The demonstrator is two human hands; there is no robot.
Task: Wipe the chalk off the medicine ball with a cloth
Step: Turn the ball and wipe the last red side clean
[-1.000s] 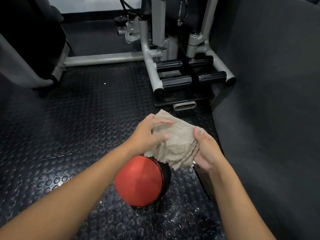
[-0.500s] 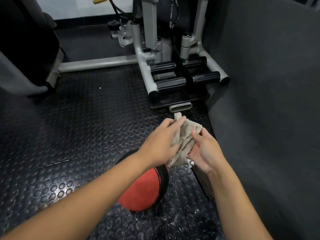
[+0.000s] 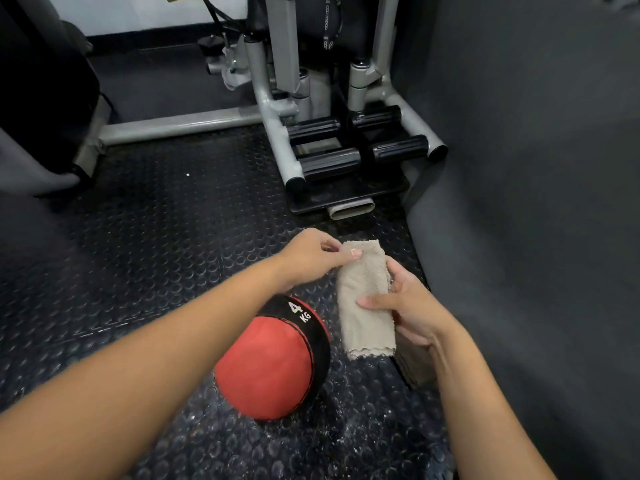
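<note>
A red and black medicine ball [image 3: 273,368], marked 4 KG, lies on the studded rubber floor below my left forearm. A beige cloth [image 3: 363,303], folded into a long strip, hangs above the floor just right of the ball. My left hand [image 3: 311,254] pinches the cloth's top left corner. My right hand [image 3: 405,306] grips the strip at its middle, thumb across the front. Neither hand touches the ball.
A grey gym machine frame [image 3: 277,147] with black foot rollers [image 3: 349,157] stands ahead. A dark padded wall [image 3: 519,202] runs along the right. White chalk dust [image 3: 346,427] speckles the floor beside the ball. A small block [image 3: 415,368] sits under my right wrist.
The bunched cloth has been folded into a neat long strip. My left hand moved from its front to its top corner; my right hand now holds its middle.
</note>
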